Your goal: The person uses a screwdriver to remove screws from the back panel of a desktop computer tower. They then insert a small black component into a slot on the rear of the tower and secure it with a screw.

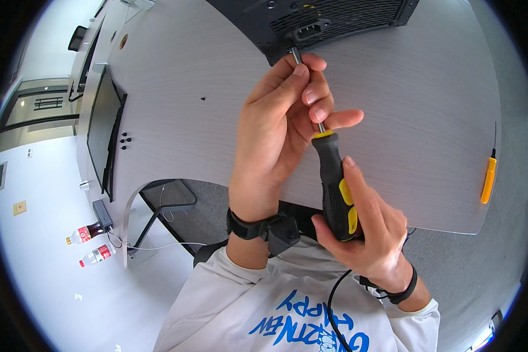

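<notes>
Two hands (pixel 278 108) (pixel 374 233), partly curled, hold a screwdriver (pixel 330 161): left on shaft (pixel 321 127), right on handle (pixel 334 199).

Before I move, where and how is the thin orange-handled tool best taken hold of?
Probably by its thick orange handle, from above, pinching across the long sides: it lies flat near the table's right edge, handle toward you, thin shaft pointing away. The right hand is nearer.

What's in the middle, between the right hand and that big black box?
The left hand, holding the shaft of the screwdriver. In the head view, the tool runs from the right hand toward the black box.
</notes>
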Available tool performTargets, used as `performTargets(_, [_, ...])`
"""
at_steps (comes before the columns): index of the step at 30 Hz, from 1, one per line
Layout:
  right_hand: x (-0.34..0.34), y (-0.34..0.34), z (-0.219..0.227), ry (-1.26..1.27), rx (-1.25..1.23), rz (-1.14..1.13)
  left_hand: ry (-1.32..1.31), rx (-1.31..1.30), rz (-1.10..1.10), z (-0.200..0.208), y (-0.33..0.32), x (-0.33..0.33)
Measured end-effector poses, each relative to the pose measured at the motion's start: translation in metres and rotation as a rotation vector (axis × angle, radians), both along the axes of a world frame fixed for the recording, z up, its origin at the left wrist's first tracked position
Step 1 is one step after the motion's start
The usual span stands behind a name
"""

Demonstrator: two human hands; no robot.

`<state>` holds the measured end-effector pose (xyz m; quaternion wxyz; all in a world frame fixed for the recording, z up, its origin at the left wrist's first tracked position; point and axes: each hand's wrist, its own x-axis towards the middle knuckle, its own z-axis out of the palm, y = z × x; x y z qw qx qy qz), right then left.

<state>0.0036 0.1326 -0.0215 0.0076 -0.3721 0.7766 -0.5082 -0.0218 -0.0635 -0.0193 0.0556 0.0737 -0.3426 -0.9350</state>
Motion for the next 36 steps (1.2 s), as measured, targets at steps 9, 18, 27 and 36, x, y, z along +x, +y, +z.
performTargets(9, [-0.002, 0.002, 0.006, 0.078, 0.071, -0.024, -0.030, -0.050, 0.004, 0.006, 0.003, 0.000])
performTargets(18, [0.000, 0.001, 0.008, 0.026, 0.056, -0.026, -0.025, -0.017, 0.003, 0.004, -0.002, 0.000])
performTargets(27, [0.002, -0.001, 0.009, -0.093, -0.012, -0.008, 0.011, 0.045, 0.006, 0.000, -0.002, 0.000])
performTargets(36, [0.002, -0.001, 0.021, -0.019, -0.001, -0.029, 0.043, 0.029, -0.008, 0.005, 0.000, -0.001])
